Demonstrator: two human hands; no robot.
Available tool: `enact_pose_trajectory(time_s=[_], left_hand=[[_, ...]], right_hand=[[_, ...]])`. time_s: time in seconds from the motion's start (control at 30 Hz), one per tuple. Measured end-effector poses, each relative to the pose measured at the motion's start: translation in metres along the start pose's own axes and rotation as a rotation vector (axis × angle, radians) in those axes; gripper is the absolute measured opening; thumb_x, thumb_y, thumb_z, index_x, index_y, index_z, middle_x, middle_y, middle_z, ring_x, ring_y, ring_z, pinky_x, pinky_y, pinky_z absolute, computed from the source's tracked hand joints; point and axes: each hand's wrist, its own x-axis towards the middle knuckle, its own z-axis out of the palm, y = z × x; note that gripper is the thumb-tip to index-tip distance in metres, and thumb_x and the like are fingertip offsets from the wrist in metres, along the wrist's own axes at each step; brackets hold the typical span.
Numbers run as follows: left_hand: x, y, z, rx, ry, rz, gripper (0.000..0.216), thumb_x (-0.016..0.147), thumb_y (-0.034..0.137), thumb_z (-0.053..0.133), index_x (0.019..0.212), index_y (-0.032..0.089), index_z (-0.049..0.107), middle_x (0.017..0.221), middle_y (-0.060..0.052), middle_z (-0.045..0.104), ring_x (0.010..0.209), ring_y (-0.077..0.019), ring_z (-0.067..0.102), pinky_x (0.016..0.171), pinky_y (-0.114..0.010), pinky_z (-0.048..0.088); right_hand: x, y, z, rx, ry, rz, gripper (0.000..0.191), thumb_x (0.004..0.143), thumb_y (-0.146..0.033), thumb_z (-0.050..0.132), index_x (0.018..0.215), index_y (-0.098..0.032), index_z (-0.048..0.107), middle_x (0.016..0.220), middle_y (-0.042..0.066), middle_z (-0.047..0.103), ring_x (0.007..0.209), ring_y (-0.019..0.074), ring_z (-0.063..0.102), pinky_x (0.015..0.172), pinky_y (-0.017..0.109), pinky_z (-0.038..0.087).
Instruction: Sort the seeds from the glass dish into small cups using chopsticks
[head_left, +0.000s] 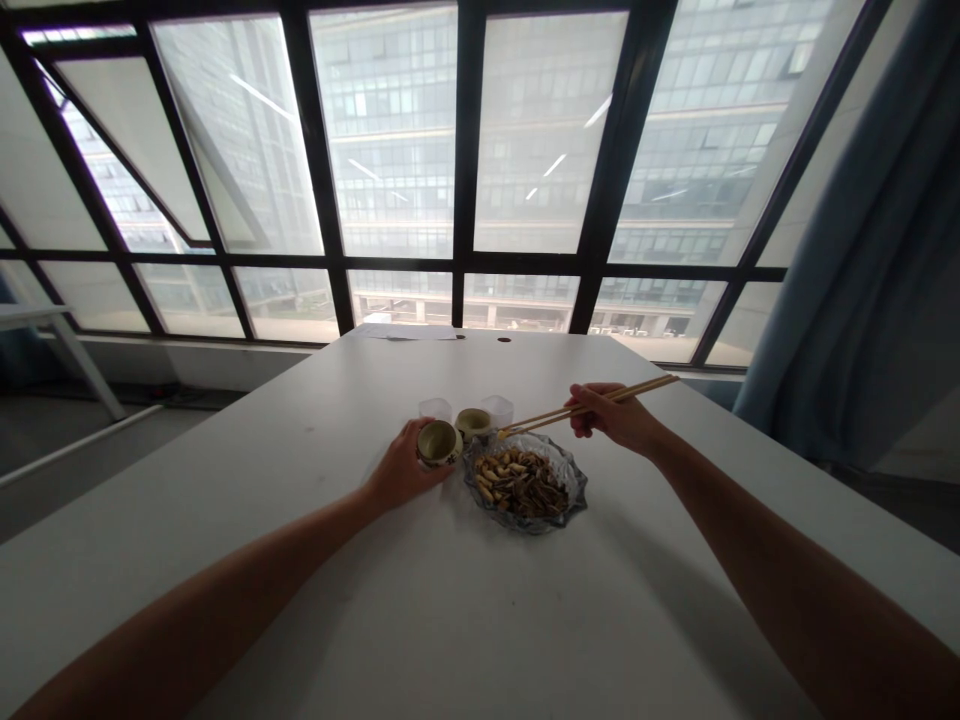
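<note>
My left hand [409,465] is wrapped round a small ceramic cup [438,445], tilted so its inside faces me. In my right hand [611,415] is a pair of wooden chopsticks [577,407], pointing left. A small yellowish piece [502,434] is at their tips, by the rim of a clear scalloped glass bowl [574,480]. Inside the bowl lie many dried pieces [521,482], tan ones on the left and dark, thin ones on the right; their kind I cannot make out. Behind the bowl stands a second ceramic cup [474,424], close to the held one.
Two clear plastic cups [498,410] stand just behind the ceramic cups on the white table [360,620]. White paper [409,332] lies at the far edge, near two dark round holes. Windows line the far side, and a blue curtain [832,270] hangs at right.
</note>
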Motion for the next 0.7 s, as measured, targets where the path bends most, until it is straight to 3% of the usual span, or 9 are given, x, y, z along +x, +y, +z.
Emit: enact_pose_trajectory(time_s=[0.2,0.5,0.7], left_hand=[[0.000,0.005,-0.001,-0.057,-0.006,-0.083,0.061,0.071,0.043,0.077,0.120,0.018,0.051,0.114,-0.011,0.068,0.103,-0.0259,0.067,0.090,-0.040,0.054],[-0.001,0.007,-0.003,0.027,-0.016,-0.018,0.068,0.066,0.045,0.081,0.122,0.021,0.052,0.119,-0.011,0.067,0.105,-0.0275,0.065,0.093,-0.042,0.053],[-0.001,0.009,-0.004,0.041,-0.008,-0.009,0.069,0.066,0.046,0.082,0.123,0.022,0.052,0.121,-0.011,0.066,0.108,-0.0287,0.065,0.094,-0.043,0.053]], right_hand=[[-0.001,-0.004,0.009,0.002,0.007,-0.019,0.054,0.060,-0.064,0.084,0.069,-0.012,0.072,0.053,0.006,0.066,0.043,0.0155,0.062,0.039,0.023,0.046],[-0.014,-0.009,0.069,-0.017,0.071,-0.217,0.050,0.071,-0.066,0.075,0.073,-0.016,0.069,0.057,0.005,0.067,0.049,0.0172,0.063,0.047,0.029,0.052],[-0.020,0.002,0.081,-0.101,0.031,-0.297,0.046,0.081,-0.064,0.068,0.071,-0.019,0.067,0.062,0.005,0.068,0.054,0.0165,0.063,0.053,0.030,0.051]])
